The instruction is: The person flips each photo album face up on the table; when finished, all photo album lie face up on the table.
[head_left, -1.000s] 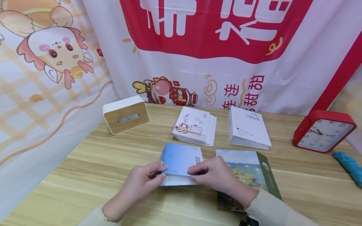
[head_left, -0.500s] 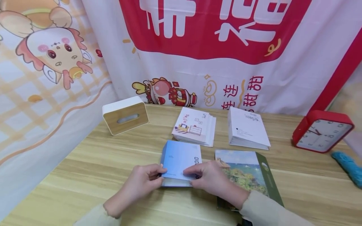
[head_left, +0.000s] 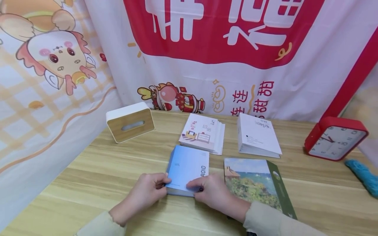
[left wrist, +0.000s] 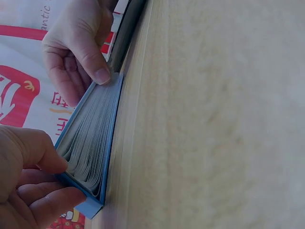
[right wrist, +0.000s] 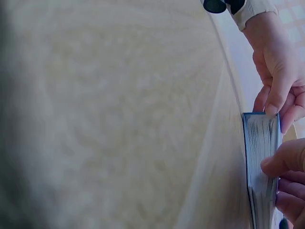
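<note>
A thick blue photo album [head_left: 189, 168] lies flat on the table with its cover down and its page edges facing me. My left hand [head_left: 149, 188] holds its near left corner between thumb and fingers. At the near right side, my right hand [head_left: 214, 193] has its thumb at the page edges and its index finger over the cover. The left wrist view shows the stacked pages [left wrist: 90, 138] between the covers. A flat book with a painted seaside cover [head_left: 251, 180] lies to the right, partly hidden by my right forearm.
Behind the album stand a white stack with a room drawing [head_left: 198, 132] and a white album [head_left: 258, 134]. A tissue box [head_left: 131, 124] is at the back left. A red clock [head_left: 336, 139] and blue yarn [head_left: 361, 177] lie right. A printed curtain [head_left: 218, 72] hangs behind the table.
The album's raised cover has come down over the pages. My right hand has shifted left and slightly nearer along the front edge. My left hand stays at the left corner.
</note>
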`<state>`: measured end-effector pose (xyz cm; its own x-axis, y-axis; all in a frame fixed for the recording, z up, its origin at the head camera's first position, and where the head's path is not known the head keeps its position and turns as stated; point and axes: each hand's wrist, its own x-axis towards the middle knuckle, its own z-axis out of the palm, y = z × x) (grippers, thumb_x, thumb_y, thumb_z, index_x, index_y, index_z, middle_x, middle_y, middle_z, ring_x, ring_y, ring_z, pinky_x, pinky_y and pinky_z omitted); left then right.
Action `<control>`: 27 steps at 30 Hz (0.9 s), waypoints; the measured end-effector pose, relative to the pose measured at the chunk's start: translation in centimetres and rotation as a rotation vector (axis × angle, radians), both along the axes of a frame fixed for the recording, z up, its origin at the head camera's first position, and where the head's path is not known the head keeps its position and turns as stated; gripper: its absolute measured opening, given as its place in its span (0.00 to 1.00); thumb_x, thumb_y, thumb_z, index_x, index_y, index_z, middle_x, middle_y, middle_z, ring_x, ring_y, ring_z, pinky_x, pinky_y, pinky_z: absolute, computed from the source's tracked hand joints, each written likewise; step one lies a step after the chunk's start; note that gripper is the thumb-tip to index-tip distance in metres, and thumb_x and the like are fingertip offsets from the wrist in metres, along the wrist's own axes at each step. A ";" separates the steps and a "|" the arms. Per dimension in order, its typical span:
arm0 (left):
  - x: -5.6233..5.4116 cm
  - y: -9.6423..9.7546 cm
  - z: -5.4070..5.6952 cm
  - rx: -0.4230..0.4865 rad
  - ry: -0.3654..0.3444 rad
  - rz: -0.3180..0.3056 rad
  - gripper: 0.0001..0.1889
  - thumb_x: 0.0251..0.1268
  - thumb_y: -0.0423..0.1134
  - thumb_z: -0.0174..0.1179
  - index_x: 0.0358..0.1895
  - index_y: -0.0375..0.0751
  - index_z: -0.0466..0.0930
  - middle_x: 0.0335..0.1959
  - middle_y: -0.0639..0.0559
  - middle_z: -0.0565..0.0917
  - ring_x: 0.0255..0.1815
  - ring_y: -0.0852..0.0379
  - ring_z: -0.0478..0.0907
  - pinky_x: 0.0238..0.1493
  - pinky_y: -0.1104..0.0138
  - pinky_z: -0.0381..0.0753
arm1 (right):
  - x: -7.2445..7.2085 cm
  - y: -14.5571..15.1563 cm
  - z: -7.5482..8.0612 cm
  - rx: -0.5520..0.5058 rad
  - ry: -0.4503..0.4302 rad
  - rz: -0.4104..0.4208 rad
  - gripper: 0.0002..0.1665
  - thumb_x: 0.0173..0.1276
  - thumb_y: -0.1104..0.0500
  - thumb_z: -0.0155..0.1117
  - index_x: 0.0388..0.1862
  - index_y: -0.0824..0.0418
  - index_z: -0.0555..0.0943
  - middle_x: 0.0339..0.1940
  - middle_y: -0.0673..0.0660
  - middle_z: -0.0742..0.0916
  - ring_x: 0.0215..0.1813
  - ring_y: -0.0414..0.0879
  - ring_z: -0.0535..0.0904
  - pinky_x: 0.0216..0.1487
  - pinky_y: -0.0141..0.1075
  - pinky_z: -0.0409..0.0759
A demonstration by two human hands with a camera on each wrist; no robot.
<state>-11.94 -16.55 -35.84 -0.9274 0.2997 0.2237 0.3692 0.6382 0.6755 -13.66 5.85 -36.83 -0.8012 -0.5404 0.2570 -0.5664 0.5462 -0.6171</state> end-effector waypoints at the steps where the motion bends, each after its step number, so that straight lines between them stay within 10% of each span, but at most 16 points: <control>1: 0.0 0.0 0.0 -0.002 -0.008 0.005 0.14 0.45 0.22 0.58 0.35 0.38 0.84 0.38 0.42 0.85 0.44 0.49 0.82 0.39 0.73 0.81 | 0.0 0.0 0.0 0.007 0.001 0.001 0.19 0.45 0.70 0.67 0.37 0.56 0.87 0.36 0.52 0.88 0.41 0.42 0.84 0.37 0.25 0.80; 10: 0.1 0.3 0.2 -0.165 0.066 0.012 0.14 0.46 0.24 0.61 0.38 0.42 0.83 0.37 0.47 0.86 0.43 0.50 0.83 0.41 0.67 0.82 | -0.1 0.4 -0.1 0.024 -0.033 0.022 0.15 0.49 0.67 0.69 0.38 0.56 0.87 0.39 0.53 0.88 0.43 0.44 0.84 0.42 0.29 0.81; 15: 0.5 0.8 1.2 -0.272 0.147 -0.002 0.14 0.48 0.30 0.64 0.41 0.42 0.83 0.42 0.44 0.85 0.29 0.57 0.82 0.35 0.66 0.83 | 0.0 1.5 0.6 -0.038 -0.200 0.042 0.17 0.53 0.61 0.69 0.45 0.57 0.84 0.44 0.54 0.87 0.40 0.42 0.82 0.35 0.29 0.79; 22: 0.3 1.9 3.0 -0.131 0.353 -0.090 0.14 0.52 0.33 0.65 0.45 0.38 0.81 0.48 0.42 0.83 0.39 0.51 0.84 0.37 0.68 0.82 | 0.5 5.6 2.4 -0.202 -0.280 0.013 0.21 0.60 0.54 0.65 0.51 0.62 0.81 0.49 0.59 0.84 0.53 0.53 0.80 0.52 0.40 0.78; 27: -0.4 3.3 4.0 -0.030 0.344 -0.165 0.16 0.54 0.33 0.64 0.49 0.38 0.80 0.48 0.46 0.83 0.46 0.53 0.82 0.45 0.66 0.81 | 1.2 9.0 4.1 -0.261 -0.307 -0.076 0.24 0.60 0.55 0.65 0.53 0.66 0.78 0.50 0.62 0.84 0.52 0.54 0.80 0.46 0.32 0.80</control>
<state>-12.33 -13.20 -31.87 -0.7384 0.4497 0.5026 0.6706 0.5687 0.4764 -12.50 14.84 -32.78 -0.8970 -0.4252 0.1208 -0.2988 0.3818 -0.8746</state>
